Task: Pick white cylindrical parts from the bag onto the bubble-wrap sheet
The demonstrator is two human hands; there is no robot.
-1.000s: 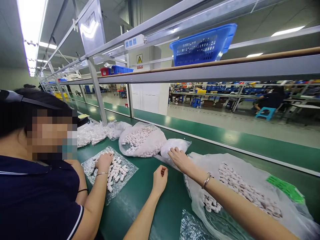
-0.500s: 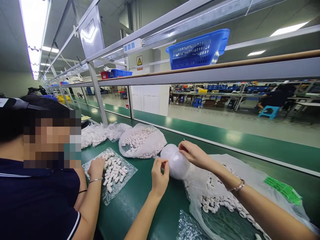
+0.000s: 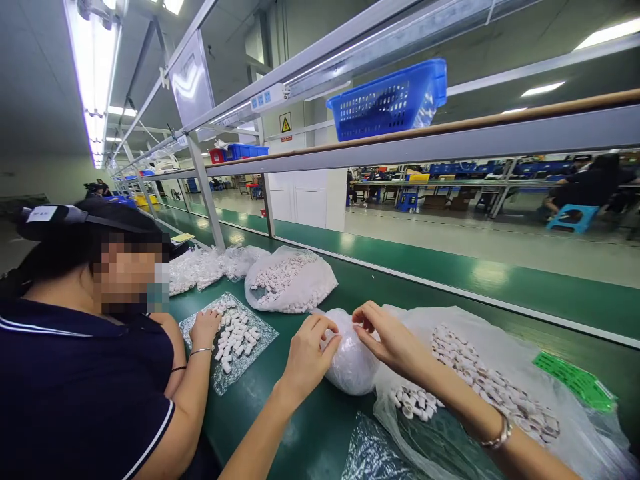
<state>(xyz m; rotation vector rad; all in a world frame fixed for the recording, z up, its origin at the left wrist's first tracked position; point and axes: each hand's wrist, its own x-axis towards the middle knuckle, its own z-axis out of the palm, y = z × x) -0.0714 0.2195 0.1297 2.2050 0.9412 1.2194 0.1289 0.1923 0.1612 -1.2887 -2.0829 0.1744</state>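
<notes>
While left grip (image 3: 309,351) and right grip (image 3: 390,335) pinch round, translucent plastic bag (image 3: 353,367) (one, beneath), white tubular parts (image 3: 493,381) lie right of both.

Blue basket (image 3: 370,112) is sitting on shelf (image 3: 480,138); yellow warning sign (image 3: 285,123) is showing behind; background person (image 3: 593,185) is using blue stool (image 3: 574,218).

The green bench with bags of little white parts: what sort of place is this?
Most likely a factory workshop: bags of small white parts lie on the green bench, a blue basket sits on the shelf above, and more workbenches stand beyond.
</notes>
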